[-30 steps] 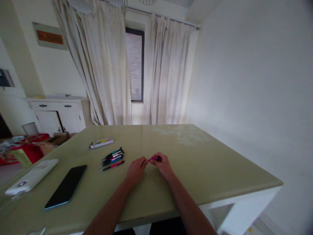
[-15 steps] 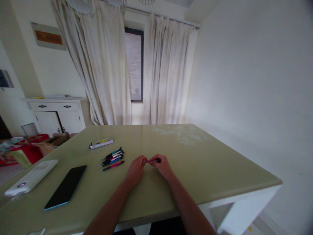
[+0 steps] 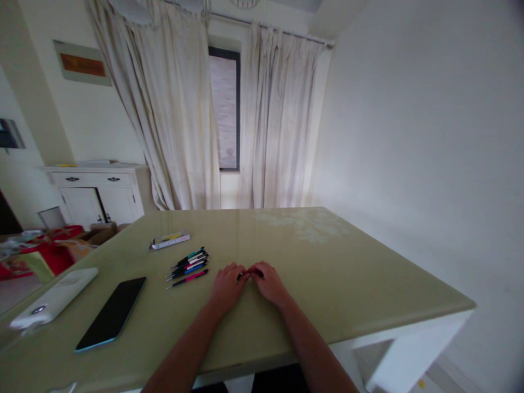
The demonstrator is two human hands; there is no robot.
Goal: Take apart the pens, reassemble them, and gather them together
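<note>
My left hand (image 3: 229,284) and my right hand (image 3: 266,279) meet fingertip to fingertip over the table. Both are closed. A small dark piece shows between the left thumb and fingers, and another dark bit shows in the right hand; most of what they hold is hidden by the fingers. To the left of my left hand lies a pile of pens (image 3: 191,263), with one pink and black pen (image 3: 190,278) at its near side. Behind the pile is an open flat box (image 3: 170,240) with something yellow in it.
On the left of the green table (image 3: 327,273) lie a black phone (image 3: 112,313) and a white device (image 3: 55,297). Red bags (image 3: 53,256) and a white cabinet (image 3: 98,196) stand beyond the left edge. A wall rises at the right.
My hands have closed together, and the pinkish stick seen between them before is now covered. The dark piece at my left fingers has come into sight.
</note>
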